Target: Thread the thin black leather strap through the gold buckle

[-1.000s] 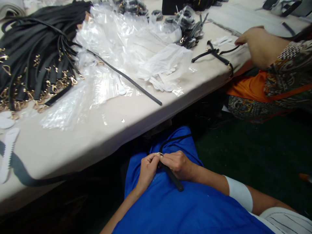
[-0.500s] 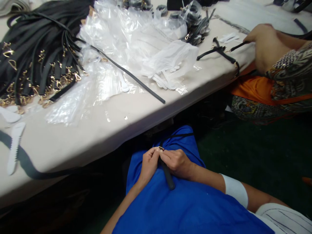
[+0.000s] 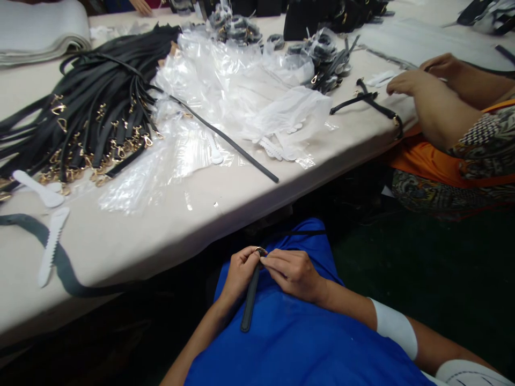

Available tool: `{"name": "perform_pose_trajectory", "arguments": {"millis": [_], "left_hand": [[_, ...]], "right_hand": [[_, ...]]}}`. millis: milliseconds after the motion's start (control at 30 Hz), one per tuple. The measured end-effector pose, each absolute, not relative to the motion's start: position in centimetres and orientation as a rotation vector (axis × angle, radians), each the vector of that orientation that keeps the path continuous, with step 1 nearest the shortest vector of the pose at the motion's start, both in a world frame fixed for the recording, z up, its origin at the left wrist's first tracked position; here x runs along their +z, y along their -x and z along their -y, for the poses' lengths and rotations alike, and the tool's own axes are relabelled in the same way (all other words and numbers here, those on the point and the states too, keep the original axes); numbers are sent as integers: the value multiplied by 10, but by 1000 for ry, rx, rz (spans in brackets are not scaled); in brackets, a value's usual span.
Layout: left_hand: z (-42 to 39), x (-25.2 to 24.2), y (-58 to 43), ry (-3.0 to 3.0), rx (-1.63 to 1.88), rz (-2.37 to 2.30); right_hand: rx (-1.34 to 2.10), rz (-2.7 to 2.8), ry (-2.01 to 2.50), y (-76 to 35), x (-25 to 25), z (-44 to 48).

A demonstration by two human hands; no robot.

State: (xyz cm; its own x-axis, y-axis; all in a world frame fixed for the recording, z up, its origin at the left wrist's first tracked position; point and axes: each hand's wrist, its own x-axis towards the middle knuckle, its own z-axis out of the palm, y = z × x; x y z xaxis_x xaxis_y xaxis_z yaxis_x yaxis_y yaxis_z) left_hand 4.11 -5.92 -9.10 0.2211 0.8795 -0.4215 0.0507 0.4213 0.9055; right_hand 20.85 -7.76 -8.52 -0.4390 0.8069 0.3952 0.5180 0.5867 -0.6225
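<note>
Over the blue cloth on my lap, my left hand (image 3: 242, 272) pinches a black strap (image 3: 250, 303) near its gold-coloured buckle (image 3: 260, 250). The strap's rounded end hangs down toward me. Close beside it, my right hand (image 3: 295, 272) has thumb and fingertips pressed together at the buckle, touching the strap there. Those fingertips partly hide the buckle. A thin black length (image 3: 306, 232) lies across the blue cloth beyond my hands.
On the table (image 3: 169, 236) lie a heap of black straps (image 3: 108, 96) with gold clasps, clear plastic bags (image 3: 225, 80) and white serrated strips (image 3: 53, 246). A co-worker's hands (image 3: 426, 80) are at the right, near short black straps (image 3: 378, 104).
The strap's rounded end has swung left and toward me, and my right fingers have shifted on the buckle. The co-worker's hand has let go of the short strap. The view has tilted up slightly.
</note>
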Motion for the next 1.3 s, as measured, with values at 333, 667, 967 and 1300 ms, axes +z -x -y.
{"name": "perform_pose_trajectory", "arguments": {"millis": [333, 667, 967, 1300], "left_hand": [[70, -72, -41, -1203, 596, -1035], [73, -60, -45, -1321, 624, -1004], [84, -65, -45, -1537, 668, -1003], [93, -56, -46, -1578, 654, -1053]], "right_hand": [[2001, 1308, 1005, -237, -88, 49], [2187, 997, 986, -240, -65, 45], [2292, 784, 963, -237, -66, 54], [2372, 615, 972, -232, -60, 59]]}}
